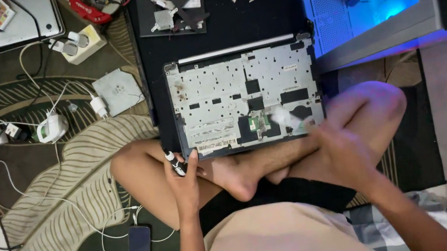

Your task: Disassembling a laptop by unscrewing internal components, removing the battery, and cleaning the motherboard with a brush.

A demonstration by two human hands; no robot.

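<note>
From the head camera, white chargers (51, 126) and cables are sprawling over a leaf-patterned rug (69, 180), with a dark phone (139, 245) lying by the person's crossed legs. The opened laptop base (245, 98) is resting against the shins. The left hand (184, 183) is gripping a black screwdriver (175, 163) just beside the base's near corner. The right hand (337, 148) is blurring at the base's right edge, its fingers unreadable.

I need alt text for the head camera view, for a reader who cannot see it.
A person sits cross-legged before an opened laptop shell; the left hand holds a black screwdriver, the blurred right hand rests at its near corner. Chargers and a phone lie on the patterned rug.
</note>
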